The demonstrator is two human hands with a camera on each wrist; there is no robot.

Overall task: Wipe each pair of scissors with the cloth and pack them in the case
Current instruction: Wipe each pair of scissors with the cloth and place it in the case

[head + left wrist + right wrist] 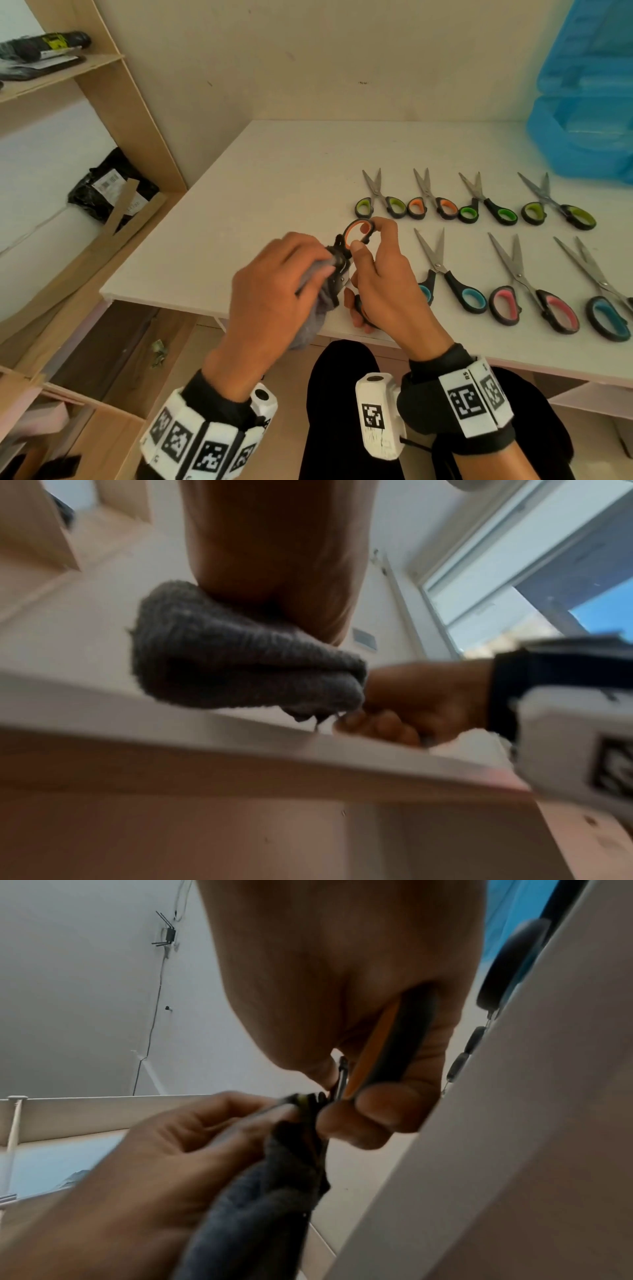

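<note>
The right hand grips the orange-handled scissors by their handles above the table's near edge. The left hand clamps the grey cloth around their blades. 7 more scissors lie in 2 rows to the right. The blue case stands open at the far right corner.
</note>
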